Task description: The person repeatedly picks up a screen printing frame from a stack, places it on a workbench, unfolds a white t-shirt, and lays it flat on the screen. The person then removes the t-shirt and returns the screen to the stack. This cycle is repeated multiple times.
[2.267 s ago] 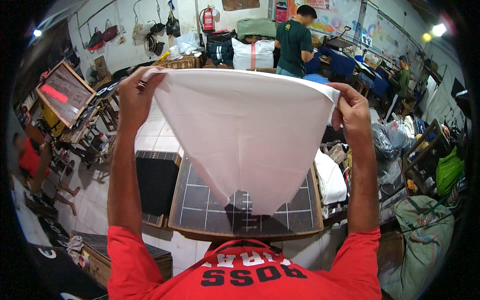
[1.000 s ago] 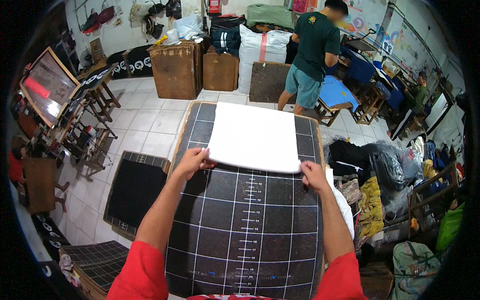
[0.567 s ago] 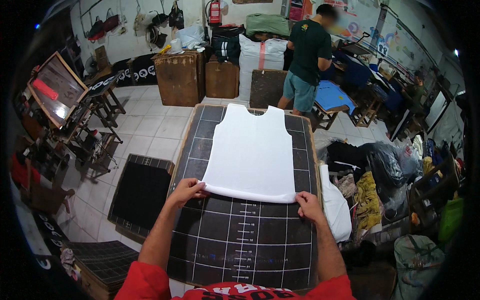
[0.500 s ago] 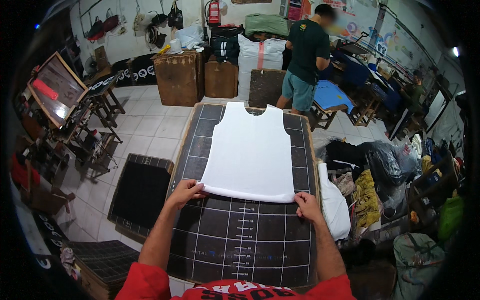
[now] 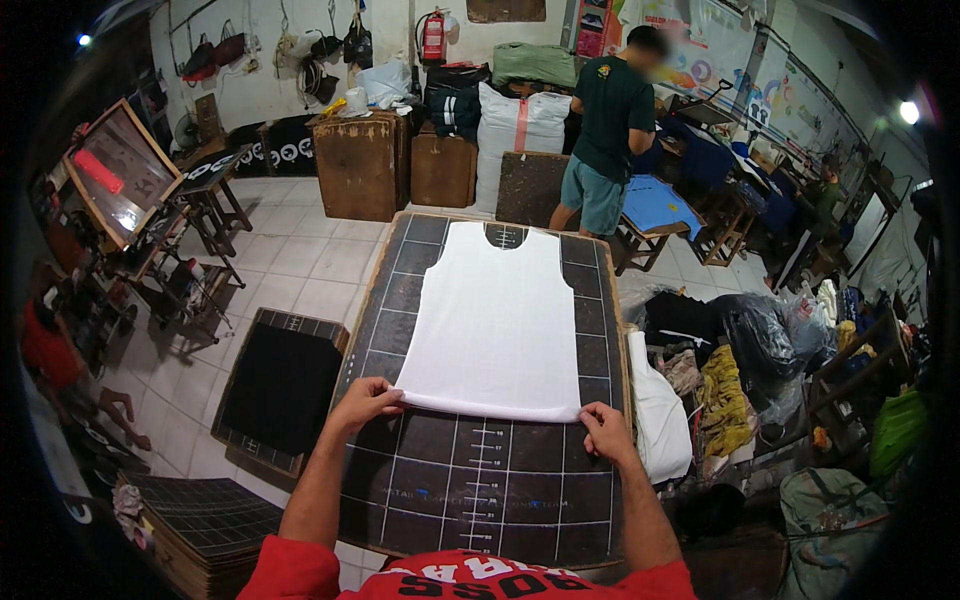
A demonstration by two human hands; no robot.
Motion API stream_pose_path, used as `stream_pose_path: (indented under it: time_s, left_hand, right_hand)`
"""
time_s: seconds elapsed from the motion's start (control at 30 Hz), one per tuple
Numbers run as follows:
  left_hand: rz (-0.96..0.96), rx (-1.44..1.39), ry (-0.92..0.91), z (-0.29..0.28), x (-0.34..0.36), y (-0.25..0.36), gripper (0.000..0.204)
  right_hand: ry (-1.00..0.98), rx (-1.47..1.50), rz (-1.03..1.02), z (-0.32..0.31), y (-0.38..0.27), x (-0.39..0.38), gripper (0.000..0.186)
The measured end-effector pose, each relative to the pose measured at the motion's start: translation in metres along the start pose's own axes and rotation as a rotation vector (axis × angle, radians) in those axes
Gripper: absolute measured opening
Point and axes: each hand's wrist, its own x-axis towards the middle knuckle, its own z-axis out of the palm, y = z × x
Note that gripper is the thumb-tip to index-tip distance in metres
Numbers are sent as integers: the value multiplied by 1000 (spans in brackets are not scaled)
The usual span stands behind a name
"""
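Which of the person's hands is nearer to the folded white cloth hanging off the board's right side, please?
Right. The right hand pinches the white garment's hem corner, close beside the folded white cloth; the left hand holds the opposite corner, across the board.

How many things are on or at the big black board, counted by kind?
White sleeveless garment piece: 1
Black gridded board beneath it: 1
Hands pinching the garment's near hem: 2, the left hand and the right hand
Total: 4
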Motion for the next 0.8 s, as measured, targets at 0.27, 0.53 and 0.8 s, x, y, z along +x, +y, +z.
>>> stream_pose_path:
  time_s: [0.27, 0.53, 0.8]
  left_hand:
    - [9, 9, 3, 1, -14, -8, 17]
    - [-22, 10, 4, 4, -19, -3, 16]
    - [-46, 50, 33, 8, -16, 1, 16]
  right_hand:
    - [0, -12, 4, 3, -1, -19, 19]
    - [60, 21, 4, 9, 5, -24, 18]
    - [61, -12, 2, 13, -3, -28, 24]
